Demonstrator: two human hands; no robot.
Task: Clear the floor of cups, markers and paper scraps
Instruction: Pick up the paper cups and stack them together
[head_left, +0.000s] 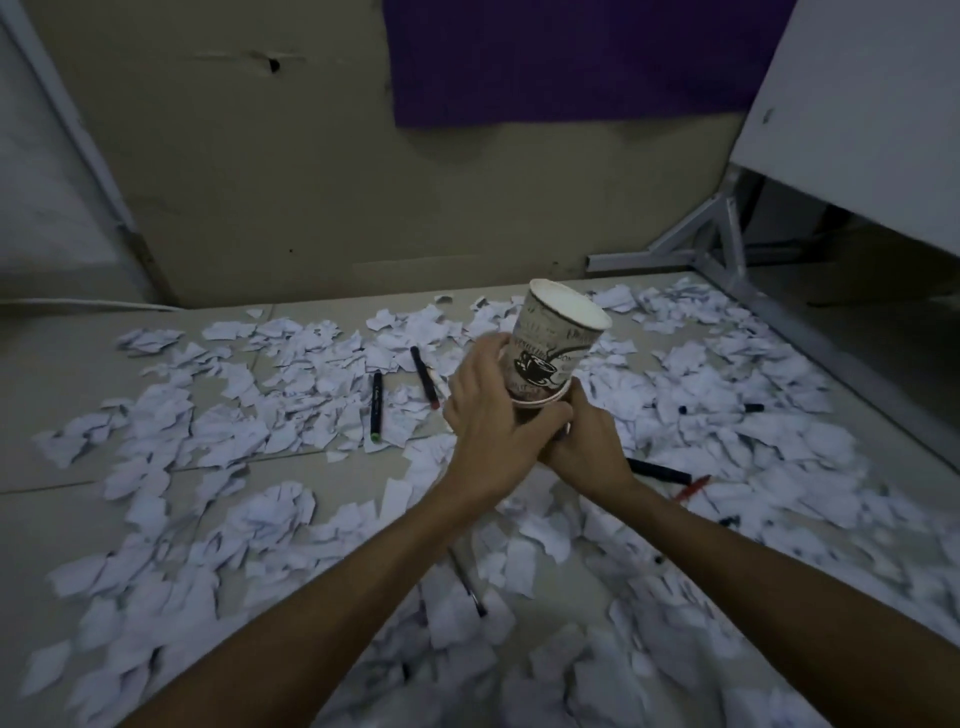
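Frame centre: your left hand (488, 415) and right hand (582, 441) both clasp stacked cups (556, 348) (likely nesting them, freeing grip for markers); paper scraps (249, 426) cover floor (62, 364).

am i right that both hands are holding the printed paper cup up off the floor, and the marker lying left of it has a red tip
Not quite. In the head view both the left hand and right hand do hold the printed paper cup above the floor, but the marker lying left of it has a green tip, not red. The rest stands.
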